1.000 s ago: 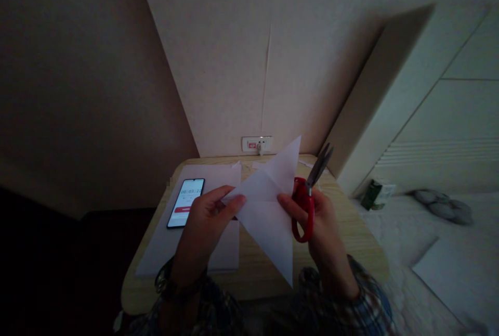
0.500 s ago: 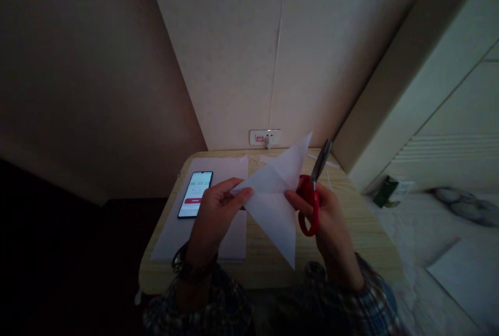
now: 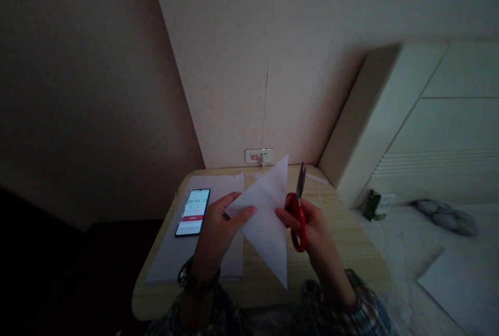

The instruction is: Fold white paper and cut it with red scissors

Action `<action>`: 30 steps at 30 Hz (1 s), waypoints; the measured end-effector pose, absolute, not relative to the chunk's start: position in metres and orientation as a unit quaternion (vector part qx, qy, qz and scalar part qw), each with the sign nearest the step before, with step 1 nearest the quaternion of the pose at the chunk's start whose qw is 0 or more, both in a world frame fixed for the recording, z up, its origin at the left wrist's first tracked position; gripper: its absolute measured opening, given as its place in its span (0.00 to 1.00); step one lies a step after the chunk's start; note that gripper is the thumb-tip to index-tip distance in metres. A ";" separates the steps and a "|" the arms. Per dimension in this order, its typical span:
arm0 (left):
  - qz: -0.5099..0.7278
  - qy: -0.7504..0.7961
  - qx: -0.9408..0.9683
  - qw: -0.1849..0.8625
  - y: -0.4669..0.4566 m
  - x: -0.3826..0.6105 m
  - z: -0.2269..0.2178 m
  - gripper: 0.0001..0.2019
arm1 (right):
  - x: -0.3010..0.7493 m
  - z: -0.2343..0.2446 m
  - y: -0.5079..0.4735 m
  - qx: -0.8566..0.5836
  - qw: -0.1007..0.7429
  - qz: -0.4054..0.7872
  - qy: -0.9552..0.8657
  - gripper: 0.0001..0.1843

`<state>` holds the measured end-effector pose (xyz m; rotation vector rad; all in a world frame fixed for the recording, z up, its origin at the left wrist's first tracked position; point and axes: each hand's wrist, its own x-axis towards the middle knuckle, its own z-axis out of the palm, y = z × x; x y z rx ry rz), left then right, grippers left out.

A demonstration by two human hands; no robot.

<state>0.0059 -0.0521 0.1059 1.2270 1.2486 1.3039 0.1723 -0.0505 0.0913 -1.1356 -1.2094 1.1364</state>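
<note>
A folded white sheet of paper [image 3: 265, 221], creased and roughly triangular, is held up above the small wooden table [image 3: 339, 263]. My left hand [image 3: 218, 229] pinches its left corner between thumb and fingers. At the paper's right edge, my right hand [image 3: 312, 229] grips it with the thumb and fingertips. Red-handled scissors [image 3: 299, 216] hang in that same right hand, blades pointing up and away from the paper. A phone [image 3: 193, 212] with a running timer on its screen lies to the left of my left hand.
Under the phone is a stack of white paper [image 3: 163, 260]. Thin paper strips [image 3: 319, 195] lie near the table's back edge. A wall socket [image 3: 259, 156] with a plug sits behind. To the right, a bed [image 3: 393, 242] holds a small box [image 3: 376, 206] and a grey item [image 3: 444, 216].
My view has shifted, so the table sits lower in the picture. The folded paper is turned slightly, its right edge now nearly vertical. Both hands keep their hold.
</note>
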 end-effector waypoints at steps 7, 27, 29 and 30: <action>0.535 0.517 0.494 0.451 -0.051 -0.002 0.103 0.09 | 0.171 0.088 -0.052 -0.472 0.533 0.474 -0.518 0.10; 0.701 0.437 0.282 0.488 -0.052 0.021 0.099 0.09 | 0.159 0.091 -0.050 -0.452 0.570 0.492 -0.478 0.11; 0.706 0.422 0.290 0.489 -0.053 0.021 0.097 0.08 | 0.159 0.092 -0.051 -0.455 0.575 0.485 -0.476 0.12; 0.704 0.414 0.298 0.494 -0.053 0.021 0.096 0.07 | 0.159 0.092 -0.052 -0.457 0.579 0.481 -0.474 0.12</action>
